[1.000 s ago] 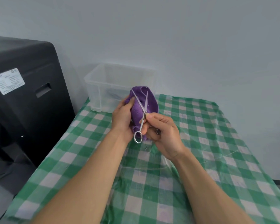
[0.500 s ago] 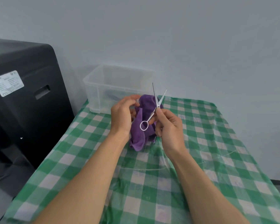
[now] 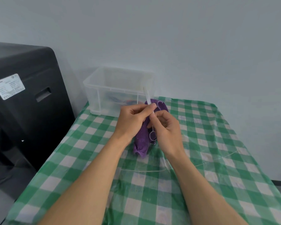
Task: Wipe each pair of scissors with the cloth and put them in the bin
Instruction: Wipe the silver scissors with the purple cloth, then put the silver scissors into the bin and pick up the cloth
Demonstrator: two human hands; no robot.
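My left grip (image 3: 133, 117) pinches the cloth (image 3: 142, 140) round the upright scissors (image 3: 147, 96), near the bin (image 3: 104, 88), my right grip (image 3: 166, 127) pinching their shank — I'd best stroke firmly tipward, fingers off the edges.

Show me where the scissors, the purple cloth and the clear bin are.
scissors (image 3: 147, 96), head view, on the raised blades.
purple cloth (image 3: 141, 141), head view, on its lower hanging fold.
clear bin (image 3: 102, 99), head view, on its front wall.
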